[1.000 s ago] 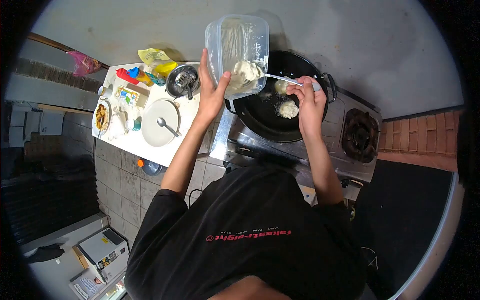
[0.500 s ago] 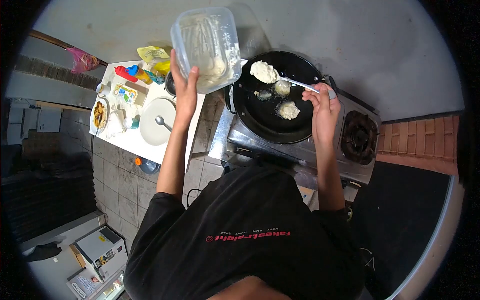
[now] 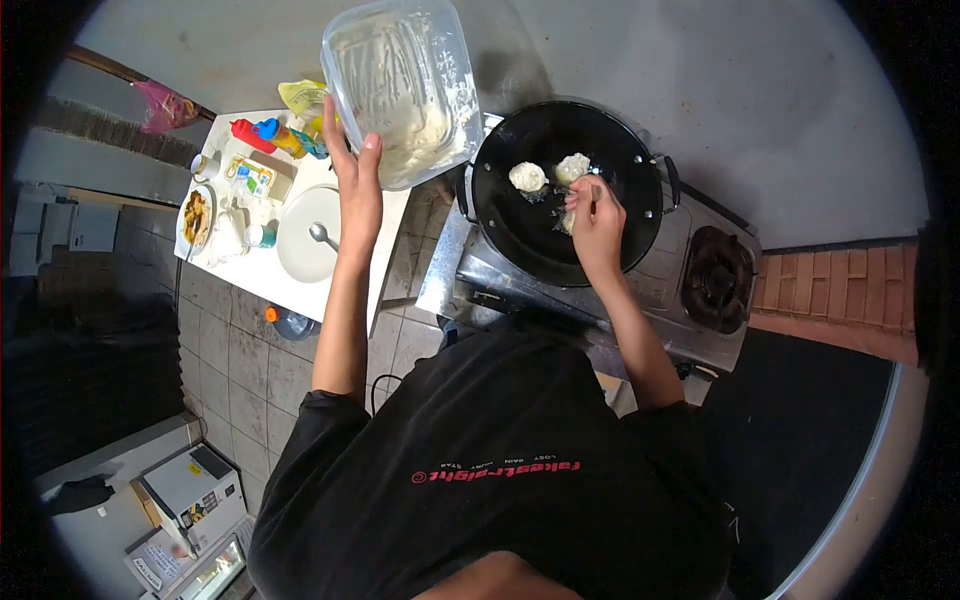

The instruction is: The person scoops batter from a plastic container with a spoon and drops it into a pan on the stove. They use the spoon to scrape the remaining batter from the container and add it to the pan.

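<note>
Left hand: fingers and thumb spread and partly closed, supporting the tub at its lower corner. The tub is raised beside the pan, tilted so that its inside faces the head camera; batter coats the base and walls, thickest near the pan side. Right hand: over the pan, fingers curled inward. How tightly they close, and what they have hold of, cannot be told.

Three pale lumps show in the pan: one at the left, one just beyond the fingers, and one partly hidden by the hand. (Whether the left lump rests on the pan or on a utensil is unclear.) The pan sits on the stove. On the table, a spoon lies on the plate.

Procedure, as judged: work low over the pan, release batter gently to limit splashing, and leave a gap between lumps. Hold fingertips clear of the hot surface. Hold the tub level enough to retain the batter, with its rim close to the pan to catch drips.
</note>
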The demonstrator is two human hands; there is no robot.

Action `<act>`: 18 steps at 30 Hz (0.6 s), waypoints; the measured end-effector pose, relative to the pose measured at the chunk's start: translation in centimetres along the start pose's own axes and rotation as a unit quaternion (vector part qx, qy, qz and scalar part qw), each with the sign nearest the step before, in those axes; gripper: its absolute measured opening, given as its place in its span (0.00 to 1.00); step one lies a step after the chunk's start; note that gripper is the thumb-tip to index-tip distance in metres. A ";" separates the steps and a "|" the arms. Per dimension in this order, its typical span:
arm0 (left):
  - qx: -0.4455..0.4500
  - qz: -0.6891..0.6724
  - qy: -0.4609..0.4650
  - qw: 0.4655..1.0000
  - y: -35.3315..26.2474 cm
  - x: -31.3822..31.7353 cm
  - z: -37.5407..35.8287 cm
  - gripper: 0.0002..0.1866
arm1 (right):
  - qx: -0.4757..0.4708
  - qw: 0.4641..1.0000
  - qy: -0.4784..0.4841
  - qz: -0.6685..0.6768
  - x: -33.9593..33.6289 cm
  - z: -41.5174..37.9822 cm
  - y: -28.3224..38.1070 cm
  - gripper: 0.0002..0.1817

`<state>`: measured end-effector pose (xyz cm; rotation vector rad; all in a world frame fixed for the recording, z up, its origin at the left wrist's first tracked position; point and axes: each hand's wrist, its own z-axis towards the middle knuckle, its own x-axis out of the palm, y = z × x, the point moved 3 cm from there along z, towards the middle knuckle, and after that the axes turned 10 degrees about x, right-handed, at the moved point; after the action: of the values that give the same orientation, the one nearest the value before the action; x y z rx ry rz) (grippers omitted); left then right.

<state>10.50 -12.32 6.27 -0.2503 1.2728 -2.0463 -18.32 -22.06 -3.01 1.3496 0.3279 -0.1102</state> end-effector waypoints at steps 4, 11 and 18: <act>0.005 0.001 0.000 1.000 -0.2 -0.1 -0.3 0.43 | -0.049 0.998 0.018 -0.029 0.6 -0.3 0.7 0.08; 0.000 0.001 0.005 1.000 0.4 -0.3 -0.4 0.43 | -0.108 0.991 0.035 -0.072 1.3 -0.4 2.0 0.06; -0.011 -0.017 0.004 1.000 -0.1 -0.3 -0.6 0.43 | -0.129 0.986 0.039 -0.099 1.3 -0.5 2.6 0.07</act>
<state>10.35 -11.70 6.08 -0.2746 1.3042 -2.0646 -16.47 -20.85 -0.99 1.0649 0.5241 -0.1759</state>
